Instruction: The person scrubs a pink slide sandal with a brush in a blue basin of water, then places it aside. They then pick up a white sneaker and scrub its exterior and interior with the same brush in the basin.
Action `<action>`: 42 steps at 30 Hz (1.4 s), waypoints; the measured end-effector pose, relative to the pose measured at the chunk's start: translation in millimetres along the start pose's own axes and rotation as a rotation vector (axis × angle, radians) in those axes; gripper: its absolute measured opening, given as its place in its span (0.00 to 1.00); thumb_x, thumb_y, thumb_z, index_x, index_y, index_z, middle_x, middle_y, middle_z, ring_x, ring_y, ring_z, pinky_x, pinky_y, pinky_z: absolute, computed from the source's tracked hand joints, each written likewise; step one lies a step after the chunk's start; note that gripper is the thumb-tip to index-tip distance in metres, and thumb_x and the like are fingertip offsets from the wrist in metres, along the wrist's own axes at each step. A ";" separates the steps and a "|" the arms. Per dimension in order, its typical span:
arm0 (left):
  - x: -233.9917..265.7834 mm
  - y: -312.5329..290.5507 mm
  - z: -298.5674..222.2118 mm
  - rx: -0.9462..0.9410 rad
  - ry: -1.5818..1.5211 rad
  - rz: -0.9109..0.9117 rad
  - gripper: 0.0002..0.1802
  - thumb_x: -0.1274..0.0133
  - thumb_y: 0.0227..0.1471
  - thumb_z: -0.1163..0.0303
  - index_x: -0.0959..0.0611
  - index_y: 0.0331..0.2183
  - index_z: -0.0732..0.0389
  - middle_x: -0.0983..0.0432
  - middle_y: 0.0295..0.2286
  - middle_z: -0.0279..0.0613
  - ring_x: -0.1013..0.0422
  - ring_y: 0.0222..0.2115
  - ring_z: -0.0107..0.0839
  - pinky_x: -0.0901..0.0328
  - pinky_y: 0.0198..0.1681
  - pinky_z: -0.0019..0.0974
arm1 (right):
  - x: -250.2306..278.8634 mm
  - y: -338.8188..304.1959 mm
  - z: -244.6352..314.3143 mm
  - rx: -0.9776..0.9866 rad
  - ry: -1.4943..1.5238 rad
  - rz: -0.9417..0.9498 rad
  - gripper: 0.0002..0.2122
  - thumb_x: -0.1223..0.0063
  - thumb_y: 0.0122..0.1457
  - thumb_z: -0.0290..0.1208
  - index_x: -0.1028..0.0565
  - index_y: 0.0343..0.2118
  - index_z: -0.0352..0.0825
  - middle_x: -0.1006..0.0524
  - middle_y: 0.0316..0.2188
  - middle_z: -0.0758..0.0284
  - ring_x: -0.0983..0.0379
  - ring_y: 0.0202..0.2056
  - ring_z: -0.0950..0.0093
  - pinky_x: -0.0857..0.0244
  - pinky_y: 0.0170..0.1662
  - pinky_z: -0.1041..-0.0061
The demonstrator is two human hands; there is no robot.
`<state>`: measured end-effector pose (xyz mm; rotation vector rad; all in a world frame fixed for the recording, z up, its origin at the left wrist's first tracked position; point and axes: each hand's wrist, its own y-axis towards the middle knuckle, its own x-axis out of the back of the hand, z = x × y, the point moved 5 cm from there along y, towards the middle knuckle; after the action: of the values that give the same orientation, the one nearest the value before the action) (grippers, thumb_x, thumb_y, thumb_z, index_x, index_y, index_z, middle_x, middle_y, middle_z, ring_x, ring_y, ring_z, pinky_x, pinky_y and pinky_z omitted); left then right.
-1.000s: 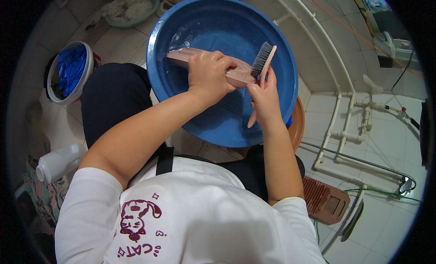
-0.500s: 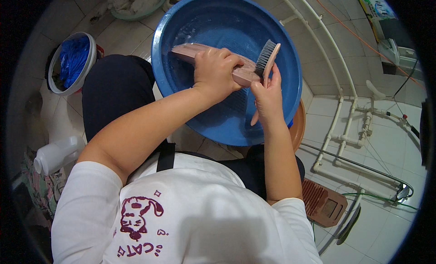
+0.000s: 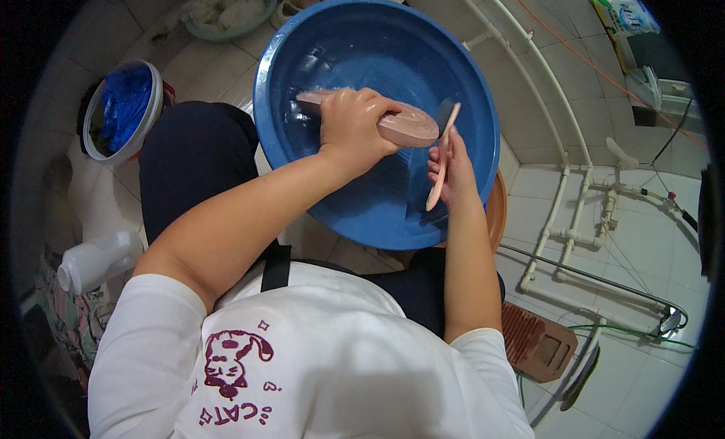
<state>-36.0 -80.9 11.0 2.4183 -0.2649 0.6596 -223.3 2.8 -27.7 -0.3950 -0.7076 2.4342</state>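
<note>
My left hand (image 3: 355, 125) is closed around the middle of a wet, thick-soled pink slipper (image 3: 411, 128), held over a large blue basin (image 3: 377, 201). One rounded end of the slipper points right, and the other end shows past my knuckles. In my right hand (image 3: 458, 168) is a scrubbing brush (image 3: 440, 163) with a pink handle and grey bristles, gripped by its handle. The bristles are blurred and face the slipper's rounded end, close beside it; whether they touch I cannot tell. A little water glistens inside the basin.
A white bucket (image 3: 155, 110) with a blue plastic bag stands at the left, above a white plastic jug (image 3: 102, 258). A brown washboard (image 3: 538, 341) lies at the lower right near wall pipes (image 3: 566, 235). A pale green bowl (image 3: 234, 31) sits at the top left.
The slipper has turned in my left hand, so its rounded end now shows. My right hand has moved slightly down with the brush, which has tilted away from the slipper.
</note>
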 end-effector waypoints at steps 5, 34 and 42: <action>4.1 7.6 0.9 0.050 -0.041 0.018 0.18 0.38 0.29 0.64 0.18 0.31 0.52 0.25 0.32 0.35 0.31 0.36 0.38 0.42 0.43 0.42 | 59.5 66.5 -42.6 -0.219 -0.133 -0.207 0.20 0.51 0.54 0.54 0.34 0.30 0.39 0.36 0.18 0.69 0.40 0.16 0.79 0.45 0.15 0.81; 16.6 33.0 21.4 0.015 -0.701 -0.065 0.21 0.42 0.42 0.78 0.27 0.41 0.60 0.33 0.44 0.40 0.34 0.45 0.31 0.39 0.48 0.33 | 63.1 55.3 -32.1 0.019 -0.598 -0.259 0.16 0.51 0.53 0.29 0.37 0.44 0.30 0.28 0.26 0.58 0.29 0.16 0.74 0.37 0.15 0.75; 24.4 26.2 25.2 0.041 -0.225 -0.128 0.23 0.42 0.37 0.76 0.27 0.41 0.61 0.30 0.39 0.43 0.30 0.38 0.40 0.34 0.41 0.38 | 62.3 68.5 -34.4 0.006 -0.480 -0.367 0.13 0.53 0.56 0.32 0.33 0.43 0.33 0.31 0.21 0.67 0.37 0.16 0.78 0.41 0.17 0.76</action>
<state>-14.0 -117.7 19.5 2.5257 -0.1875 0.3392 -288.5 5.6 -101.9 0.3144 -0.8803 2.1847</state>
